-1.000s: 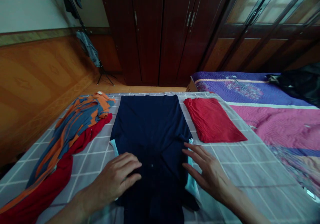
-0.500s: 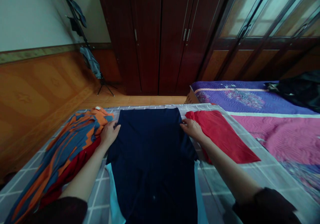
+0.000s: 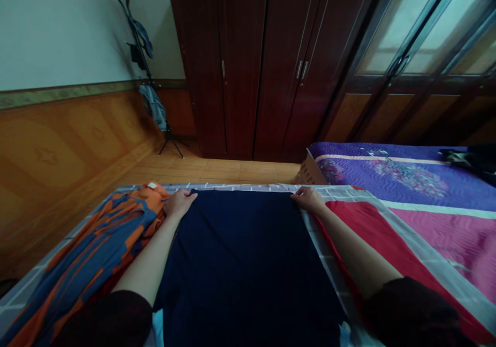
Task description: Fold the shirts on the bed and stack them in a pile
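Note:
A dark navy garment (image 3: 248, 259) with light blue parts low at its sides lies spread on a grey checked cloth (image 3: 15, 298). At its far left corner, my left hand (image 3: 180, 202) pinches the edge between thumb and fingers. The far right corner is gripped by my right hand (image 3: 309, 199). To the left lies an orange and blue garment (image 3: 116, 238), partly behind my left forearm. A red garment (image 3: 372, 228) is on the right, partly covered by my right forearm.
Beyond the bed's far edge are a wooden floor (image 3: 220, 170) and a dark red wardrobe (image 3: 240, 78). A coat stand (image 3: 141, 52) is at the back left. A purple and pink bedspread (image 3: 414, 176) lies at the right, beside a basket (image 3: 309, 170).
Both hands have moved to the far corners of the navy garment and closed on them. The view has shifted, with the wardrobe now lower and further right.

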### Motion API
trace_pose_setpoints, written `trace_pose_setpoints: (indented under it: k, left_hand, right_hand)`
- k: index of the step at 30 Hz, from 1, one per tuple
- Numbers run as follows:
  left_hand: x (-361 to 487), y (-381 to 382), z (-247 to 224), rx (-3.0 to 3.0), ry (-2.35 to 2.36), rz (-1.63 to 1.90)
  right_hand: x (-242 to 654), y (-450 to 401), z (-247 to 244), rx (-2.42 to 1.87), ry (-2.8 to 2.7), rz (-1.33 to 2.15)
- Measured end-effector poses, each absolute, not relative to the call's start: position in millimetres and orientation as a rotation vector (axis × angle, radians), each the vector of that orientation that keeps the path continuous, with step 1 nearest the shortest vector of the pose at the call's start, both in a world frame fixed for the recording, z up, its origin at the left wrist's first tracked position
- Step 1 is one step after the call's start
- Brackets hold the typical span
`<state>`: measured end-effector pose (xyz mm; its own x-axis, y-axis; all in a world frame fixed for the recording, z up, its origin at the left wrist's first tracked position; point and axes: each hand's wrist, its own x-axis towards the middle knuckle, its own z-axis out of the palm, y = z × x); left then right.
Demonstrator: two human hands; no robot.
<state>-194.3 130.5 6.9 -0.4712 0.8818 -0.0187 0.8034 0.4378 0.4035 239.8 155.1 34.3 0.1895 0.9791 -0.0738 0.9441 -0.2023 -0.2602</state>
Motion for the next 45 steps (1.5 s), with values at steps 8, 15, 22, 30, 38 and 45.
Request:
trace_pose_setpoints:
  k: [8, 15, 22, 30, 38, 45]
  left_hand:
    - [-193.5, 138.3, 7.3, 1.415, 2.49, 0.534]
    - [-190.8, 136.9, 6.7, 1.421, 2.541, 0.575]
    - [-186.7, 139.8, 4.0, 1.518, 2.603, 0.551]
    - [-179.3, 124.8, 14.9, 1.84, 2.582, 0.483]
    - [-157.9, 117.5, 11.9, 2.462, 1.955, 0.46]
    - [-151.8, 114.7, 11.0, 2.385, 1.966, 0.177]
  right_hand:
    - [233.3, 148.2, 25.5, -2.314, -1.811, 0.254]
    - [233.5, 145.1, 22.4, -2.299, -1.794, 0.112]
    - [230.8, 146.7, 22.0, -2.292, -1.877, -0.038]
    - [224.2, 133.9, 31.9, -2.173, -2.089, -0.182]
    - [196.1, 113.5, 22.9, -1.464, -2.508, -0.102]
    - [199.3, 118.2, 6.7, -1.596, -2.469, -0.042]
